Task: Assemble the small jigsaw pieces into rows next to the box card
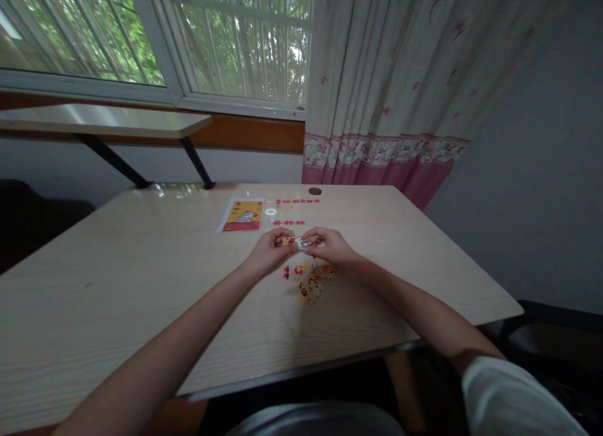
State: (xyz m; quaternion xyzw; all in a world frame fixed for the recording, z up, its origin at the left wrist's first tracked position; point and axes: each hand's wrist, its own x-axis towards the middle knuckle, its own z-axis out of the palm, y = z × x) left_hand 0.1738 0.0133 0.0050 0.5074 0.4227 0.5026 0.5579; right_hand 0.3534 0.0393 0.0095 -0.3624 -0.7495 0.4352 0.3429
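Between my two hands, just above the table, are small jigsaw puzzle pieces, white with some yellow and red. My left hand pinches their left side, and my right hand pinches the right side. Whether the pieces are joined is too small to tell. Below my hands lies a loose pile of jigsaw pieces in yellow, red and white. Beyond them, short rows of red pieces lie on the table, with another red row and a few yellow pieces farther back.
A yellow and red picture sheet lies left of the rows on the wooden table. A raised shelf stands at the back left. Near the far edge is a round cable hole. A curtain hangs behind.
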